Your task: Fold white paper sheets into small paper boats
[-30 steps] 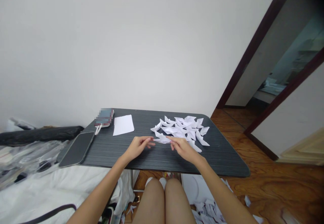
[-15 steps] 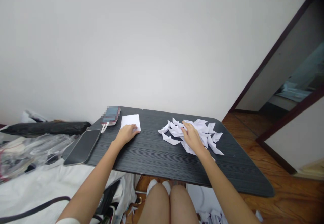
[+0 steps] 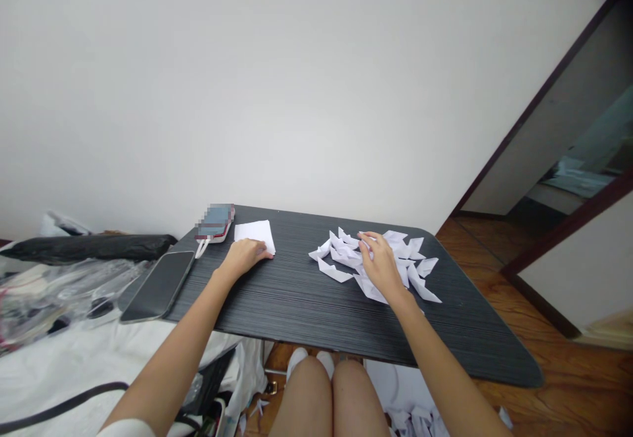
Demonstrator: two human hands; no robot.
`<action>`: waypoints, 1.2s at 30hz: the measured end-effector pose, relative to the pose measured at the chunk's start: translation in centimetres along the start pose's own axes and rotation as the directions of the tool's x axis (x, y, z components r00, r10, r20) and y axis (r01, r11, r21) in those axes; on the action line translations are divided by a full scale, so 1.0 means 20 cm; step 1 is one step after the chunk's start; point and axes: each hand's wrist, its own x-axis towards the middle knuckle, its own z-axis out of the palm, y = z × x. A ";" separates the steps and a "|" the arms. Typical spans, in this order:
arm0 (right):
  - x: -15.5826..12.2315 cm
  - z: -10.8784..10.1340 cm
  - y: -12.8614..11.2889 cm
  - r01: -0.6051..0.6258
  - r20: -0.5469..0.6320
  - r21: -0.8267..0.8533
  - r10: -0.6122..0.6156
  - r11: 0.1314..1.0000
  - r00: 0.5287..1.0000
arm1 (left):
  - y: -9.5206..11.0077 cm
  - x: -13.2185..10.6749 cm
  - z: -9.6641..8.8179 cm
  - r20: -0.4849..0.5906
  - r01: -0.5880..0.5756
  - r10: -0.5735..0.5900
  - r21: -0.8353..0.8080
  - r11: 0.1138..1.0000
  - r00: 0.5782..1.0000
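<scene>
A stack of square white paper (image 3: 254, 231) lies on the left half of the dark table. My left hand (image 3: 246, 254) is closed at its near right corner, with the thumb at the edge and the fingers curled over the sheets. Folded white paper boats (image 3: 341, 257) form a loose heap to the right. Over the middle of that heap is my right hand (image 3: 382, 262), its fingers slightly bent and apart. It covers some of the boats, and nothing shows in its grasp.
A phone (image 3: 158, 287) lies at the left end of the black table (image 3: 306, 305). Behind it is a blurred-out pack (image 3: 216, 221) with a white strap. More folded paper (image 3: 418, 420) sits below the table. Bags and plastic wrap (image 3: 103, 279) crowd the left.
My right hand has shifted slightly to the right and lifted a little over the boats, its fingers spreading. The left hand stays at the paper stack's corner.
</scene>
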 end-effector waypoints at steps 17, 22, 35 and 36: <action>0.00 0.06 -0.12 0.053 0.097 0.094 -0.062 0.994 0.993 | 0.02 0.01 0.02 0.054 -0.076 0.065 0.230 0.970 0.996; 0.00 0.11 -0.20 0.083 0.121 0.158 -0.103 0.984 0.987 | 0.04 0.00 0.03 0.032 -0.054 0.049 0.193 0.980 0.998; 0.06 0.69 -0.55 0.016 0.262 0.361 -0.118 0.932 0.958 | 0.03 -0.01 0.05 -0.057 -0.006 0.014 0.128 0.992 0.998; 0.06 0.74 -0.56 -0.030 0.256 0.375 -0.073 0.927 0.964 | 0.02 -0.01 0.06 -0.087 0.021 -0.014 0.076 0.997 0.996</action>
